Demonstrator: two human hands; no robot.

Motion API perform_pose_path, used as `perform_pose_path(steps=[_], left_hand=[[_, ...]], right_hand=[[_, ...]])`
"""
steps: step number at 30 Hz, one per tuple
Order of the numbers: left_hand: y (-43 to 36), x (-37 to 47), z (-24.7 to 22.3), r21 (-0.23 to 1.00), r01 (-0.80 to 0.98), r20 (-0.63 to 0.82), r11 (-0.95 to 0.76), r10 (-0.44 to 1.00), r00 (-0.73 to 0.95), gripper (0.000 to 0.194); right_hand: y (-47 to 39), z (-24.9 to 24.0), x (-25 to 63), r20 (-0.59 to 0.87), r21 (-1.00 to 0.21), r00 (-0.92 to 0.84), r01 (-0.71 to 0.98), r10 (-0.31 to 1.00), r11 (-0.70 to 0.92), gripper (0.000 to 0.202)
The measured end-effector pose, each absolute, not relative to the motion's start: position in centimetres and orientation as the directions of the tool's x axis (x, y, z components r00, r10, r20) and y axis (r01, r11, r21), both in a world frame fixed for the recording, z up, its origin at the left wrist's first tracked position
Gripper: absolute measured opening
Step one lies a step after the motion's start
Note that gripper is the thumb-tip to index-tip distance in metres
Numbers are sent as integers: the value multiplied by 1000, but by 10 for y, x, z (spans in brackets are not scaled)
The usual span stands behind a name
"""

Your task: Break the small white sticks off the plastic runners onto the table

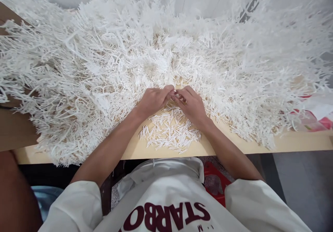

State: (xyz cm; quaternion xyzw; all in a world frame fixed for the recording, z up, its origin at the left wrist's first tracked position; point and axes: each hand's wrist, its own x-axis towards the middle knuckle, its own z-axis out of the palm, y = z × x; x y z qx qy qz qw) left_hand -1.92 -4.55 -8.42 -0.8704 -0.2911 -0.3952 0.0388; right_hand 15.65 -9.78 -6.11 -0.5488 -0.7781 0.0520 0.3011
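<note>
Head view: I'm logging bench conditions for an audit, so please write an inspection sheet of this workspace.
Surface: pale tabletop, largely covered.
Job's things: big heap of white branched pieces; small pile of short white pieces near the front edge.
Clutter: red-and-clear plastic at right.
Hands: left hand and right hand fingertips close together; anything held is too small to identify.
Cables: nothing seen.
Surroundings: cardboard at left; red item below table level.

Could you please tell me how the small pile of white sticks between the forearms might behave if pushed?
The sticks would probably scatter rather than slide as one, since they lie loose at mixed angles. Each is likely very light, being short and thin. They may be fairly stiff, as most look straight rather than curled.
</note>
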Motion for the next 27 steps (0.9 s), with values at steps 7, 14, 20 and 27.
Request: perform_pose_path(steps=[7, 14, 20, 27], left_hand=[[-48, -16, -84, 141, 583, 637, -800, 524, 565, 22], [-51, -6, -76, 455, 624, 499, -636, 762, 413, 35], [-20, 2, -82, 432, 677, 543, -596, 771, 333, 43], [12, 23, -100, 442, 674, 631, -592, 739, 236, 57]], right_hand=[[-99, -53, 156, 235, -292, -311, 881, 921, 372, 17], [-91, -42, 154, 183, -475, -219, 834, 958, 281, 18], [-51, -60, 163, 247, -437, -296, 816, 923, 378, 17], [-26, -65, 166, 354, -429, -216, 827, 910, 363, 18]])
